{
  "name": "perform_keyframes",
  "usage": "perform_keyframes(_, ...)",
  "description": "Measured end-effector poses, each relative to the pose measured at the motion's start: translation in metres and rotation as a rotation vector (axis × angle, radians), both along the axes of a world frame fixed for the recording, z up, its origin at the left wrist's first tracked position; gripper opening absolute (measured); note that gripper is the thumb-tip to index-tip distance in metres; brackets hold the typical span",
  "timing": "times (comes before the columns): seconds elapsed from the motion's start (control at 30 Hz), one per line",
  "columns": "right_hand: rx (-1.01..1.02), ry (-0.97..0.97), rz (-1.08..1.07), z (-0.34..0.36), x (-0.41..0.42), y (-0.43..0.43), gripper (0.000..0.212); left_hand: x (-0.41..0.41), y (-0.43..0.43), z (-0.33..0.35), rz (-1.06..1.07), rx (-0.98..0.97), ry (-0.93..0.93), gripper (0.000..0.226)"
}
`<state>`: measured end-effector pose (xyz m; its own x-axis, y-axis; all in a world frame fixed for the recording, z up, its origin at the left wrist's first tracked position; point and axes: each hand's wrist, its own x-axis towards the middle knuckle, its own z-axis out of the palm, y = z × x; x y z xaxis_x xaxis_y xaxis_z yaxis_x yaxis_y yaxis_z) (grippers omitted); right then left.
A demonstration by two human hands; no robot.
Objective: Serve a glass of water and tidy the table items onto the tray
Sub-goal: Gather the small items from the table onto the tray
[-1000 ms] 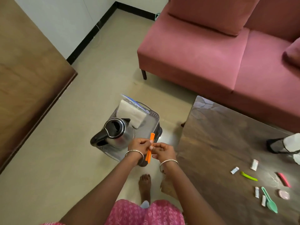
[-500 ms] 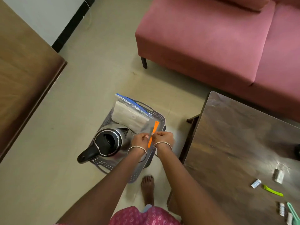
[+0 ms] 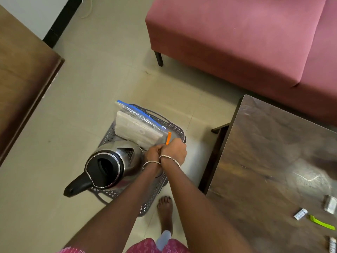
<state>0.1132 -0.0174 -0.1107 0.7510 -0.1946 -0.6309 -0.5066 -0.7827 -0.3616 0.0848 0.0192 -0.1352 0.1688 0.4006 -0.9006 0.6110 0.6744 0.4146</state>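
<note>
Orange stick (image 3: 168, 138) lower, seemingly nearer tray (image 3: 175, 128)

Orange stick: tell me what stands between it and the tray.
Nothing visible does. The right hand holds the orange stick over the tray, left hand alongside; the plastic bag and kettle sit close beside.

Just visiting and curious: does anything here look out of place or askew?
Slightly. The kettle sits at the left edge of the tray, its black handle jutting past the rim, and the clear zip bag overhangs the far rim. A few small packets lie loose on the table. Nothing looks spilled or broken.
</note>
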Motion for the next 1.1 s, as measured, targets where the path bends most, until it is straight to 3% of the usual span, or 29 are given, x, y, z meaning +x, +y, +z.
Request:
perform_keyframes(0.17,0.025,0.009,0.042,-0.006,0.005,-0.003,0.014,0.002,0.001,-0.018,-0.068,0.067,0.021,0.031)
perform_keyframes(0.3,0.063,-0.016,0.036,-0.004,-0.002,-0.010,0.015,-0.002,0.001,-0.020,-0.209,0.153,-0.023,0.016)
perform_keyframes(0.37,0.085,-0.024,-0.037,-0.001,-0.008,-0.017,0.019,-0.007,0.001,-0.020,-0.402,0.218,-0.060,0.023)
perform_keyframes(0.47,0.162,-0.073,-0.133,0.002,-0.019,-0.039,0.020,-0.010,0.000,-0.017,-0.833,0.541,-0.024,0.029)
perform_keyframes(0.53,0.308,-0.088,-0.255,0.002,-0.028,-0.055,0.018,-0.011,-0.001,-0.013,-0.918,0.603,-0.040,0.030)
perform_keyframes(0.63,0.457,-0.110,-0.438,0.002,-0.041,-0.083,0.019,-0.014,0.000,-0.015,-0.972,0.584,-0.069,0.031)
perform_keyframes(1.1,0.466,-0.109,-0.540,-0.005,-0.088,-0.173,0.016,-0.036,-0.017,-0.004,-0.823,0.673,-0.028,0.026)
